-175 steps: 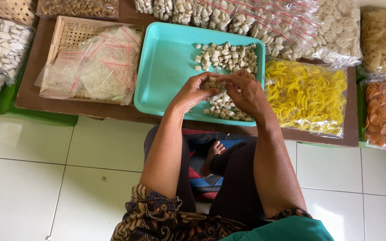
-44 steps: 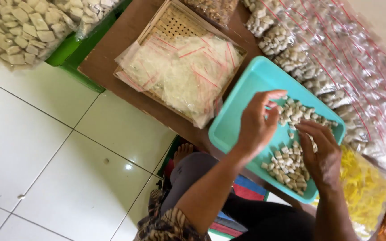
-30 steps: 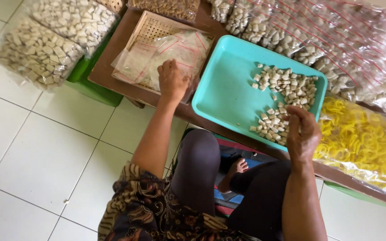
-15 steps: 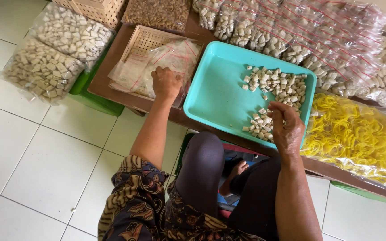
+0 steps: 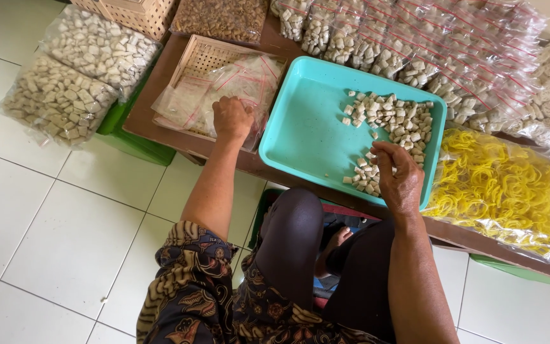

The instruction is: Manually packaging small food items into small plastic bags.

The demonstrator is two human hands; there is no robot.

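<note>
A teal tray lies on the low brown board and holds several small pale cracker pieces in its right half. My right hand rests at the tray's near right edge, fingers curled over some of the pieces. My left hand reaches onto a stack of clear empty plastic bags lying in a shallow woven basket left of the tray, fingers pinched on the bags.
Filled small bags lie in a row behind the tray. A big bag of yellow ring crackers sits at the right. Two big bags of pale crackers lie on the tiled floor at the left. My knees are under the board.
The view has swung to the left and steadied. My left hand left the tray and went to the empty bags in the basket. My right hand stays over the pieces in the tray.
</note>
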